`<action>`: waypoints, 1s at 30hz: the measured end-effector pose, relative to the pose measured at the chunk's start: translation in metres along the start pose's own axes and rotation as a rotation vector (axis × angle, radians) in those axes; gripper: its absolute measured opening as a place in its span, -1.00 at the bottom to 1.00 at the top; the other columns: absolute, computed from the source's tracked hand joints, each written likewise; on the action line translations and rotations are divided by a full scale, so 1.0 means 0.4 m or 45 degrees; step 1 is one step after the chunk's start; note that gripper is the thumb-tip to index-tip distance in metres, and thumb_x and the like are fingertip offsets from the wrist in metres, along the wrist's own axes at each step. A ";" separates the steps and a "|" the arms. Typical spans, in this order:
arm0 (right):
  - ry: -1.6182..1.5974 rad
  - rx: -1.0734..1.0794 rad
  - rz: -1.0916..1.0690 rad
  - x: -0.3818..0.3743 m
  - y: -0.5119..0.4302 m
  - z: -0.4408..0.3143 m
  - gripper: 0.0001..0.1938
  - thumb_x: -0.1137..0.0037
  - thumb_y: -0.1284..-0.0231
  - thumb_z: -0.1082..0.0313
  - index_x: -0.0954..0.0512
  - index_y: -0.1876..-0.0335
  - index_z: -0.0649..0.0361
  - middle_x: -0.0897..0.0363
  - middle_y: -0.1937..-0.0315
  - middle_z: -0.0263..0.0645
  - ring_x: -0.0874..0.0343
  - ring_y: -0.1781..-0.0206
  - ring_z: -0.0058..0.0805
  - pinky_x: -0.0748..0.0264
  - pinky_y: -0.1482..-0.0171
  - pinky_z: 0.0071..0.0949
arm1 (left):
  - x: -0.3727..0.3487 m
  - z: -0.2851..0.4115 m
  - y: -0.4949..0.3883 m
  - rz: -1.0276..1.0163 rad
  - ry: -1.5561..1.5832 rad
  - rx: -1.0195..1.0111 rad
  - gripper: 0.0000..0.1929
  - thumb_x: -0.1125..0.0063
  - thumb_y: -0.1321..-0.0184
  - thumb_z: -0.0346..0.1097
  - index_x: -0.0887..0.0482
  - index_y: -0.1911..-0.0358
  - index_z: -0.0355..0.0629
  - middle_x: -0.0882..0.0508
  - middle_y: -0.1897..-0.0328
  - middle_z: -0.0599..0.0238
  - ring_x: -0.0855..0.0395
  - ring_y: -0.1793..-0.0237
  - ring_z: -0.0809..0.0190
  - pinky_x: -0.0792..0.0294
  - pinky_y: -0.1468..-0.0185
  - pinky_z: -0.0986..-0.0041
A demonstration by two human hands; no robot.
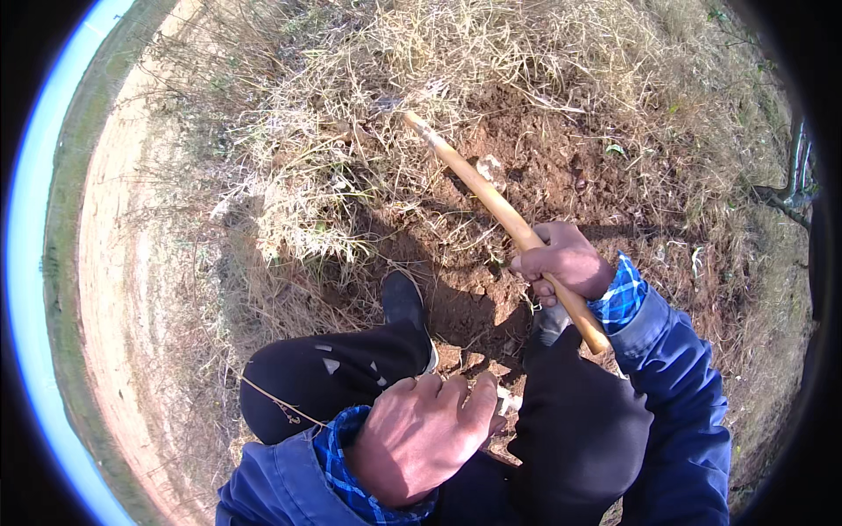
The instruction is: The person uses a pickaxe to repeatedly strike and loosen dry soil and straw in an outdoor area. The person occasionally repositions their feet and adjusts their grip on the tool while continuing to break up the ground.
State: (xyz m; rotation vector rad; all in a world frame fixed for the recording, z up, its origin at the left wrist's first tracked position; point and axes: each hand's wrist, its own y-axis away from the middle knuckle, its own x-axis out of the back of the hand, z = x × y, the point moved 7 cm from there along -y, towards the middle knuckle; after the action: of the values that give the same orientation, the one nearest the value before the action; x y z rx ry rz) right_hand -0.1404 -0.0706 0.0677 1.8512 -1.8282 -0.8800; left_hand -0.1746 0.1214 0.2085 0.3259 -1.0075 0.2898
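Observation:
My right hand (567, 262) is closed around a smooth wooden tool handle (483, 187), gripping it near its lower end. The handle slants up and left over the dug soil. Its far end reaches dry grass, where a greyish patch may be the tool's head, mostly hidden. Near my body, my left hand (421, 430) hovers between my knees, back upward and fingers bent. Its fingertips and palm are turned away, so whether it holds anything is unclear. Just past those fingers is a whitish thing (508, 400), too covered to name.
Loose reddish-brown soil (552, 171) lies ahead, with a pale stone (490, 169) beside the handle. Dry cut grass (316, 217) is heaped at left. My dark shoe (402, 299) stands on the soil. A pale dirt track (118, 263) runs along the left; branches (786, 197) show at right.

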 end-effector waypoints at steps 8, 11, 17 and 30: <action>0.918 0.206 0.294 0.015 0.001 -0.107 -0.76 -0.21 -0.02 0.35 -0.52 0.30 0.40 -0.57 0.55 -0.15 -0.57 0.58 -0.40 -0.49 0.54 -0.36 | 0.011 0.014 -0.012 0.002 0.043 -0.028 -0.62 -0.18 -0.19 -0.15 -0.58 0.08 -0.35 -0.64 0.46 0.14 -0.68 0.44 0.07 -0.54 0.41 0.28; 1.201 0.307 0.538 -0.028 -0.013 -0.195 -0.71 -0.23 0.02 0.31 -0.58 0.30 0.44 -0.64 0.50 0.08 -0.70 0.42 -0.09 -0.64 0.33 -0.21 | 0.027 0.025 -0.005 0.168 0.074 -0.072 -0.59 -0.19 -0.20 -0.12 -0.58 0.09 -0.37 -0.65 0.47 0.14 -0.68 0.48 0.08 -0.54 0.43 0.29; 1.427 0.856 0.428 -0.139 -0.158 -0.423 -0.68 -0.10 -0.05 0.38 -0.48 0.10 0.42 -0.62 0.47 0.10 -0.68 0.40 -0.02 -0.61 0.37 -0.19 | 0.005 0.035 -0.029 0.074 0.043 0.000 -0.54 -0.20 -0.19 -0.09 -0.58 -0.01 -0.35 -0.62 0.47 0.28 -0.62 0.50 0.17 -0.51 0.40 0.36; 2.255 0.910 0.451 -0.081 -0.295 -0.220 -0.70 -0.02 -0.21 0.45 -0.43 -0.04 0.33 -0.55 0.61 -0.12 -0.54 0.66 -0.13 -0.46 0.62 -0.19 | 0.018 0.026 -0.005 0.516 0.548 0.029 -0.81 -0.15 0.09 -0.20 -0.45 0.48 -0.08 -0.42 0.59 0.38 -0.51 0.48 0.21 -0.39 0.39 0.31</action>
State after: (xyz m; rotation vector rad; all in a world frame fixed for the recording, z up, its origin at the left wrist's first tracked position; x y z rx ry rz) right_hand 0.0077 -0.0438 0.0575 1.4118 -1.0278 1.3560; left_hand -0.1784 0.1162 0.2195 0.0683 -0.6366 0.7069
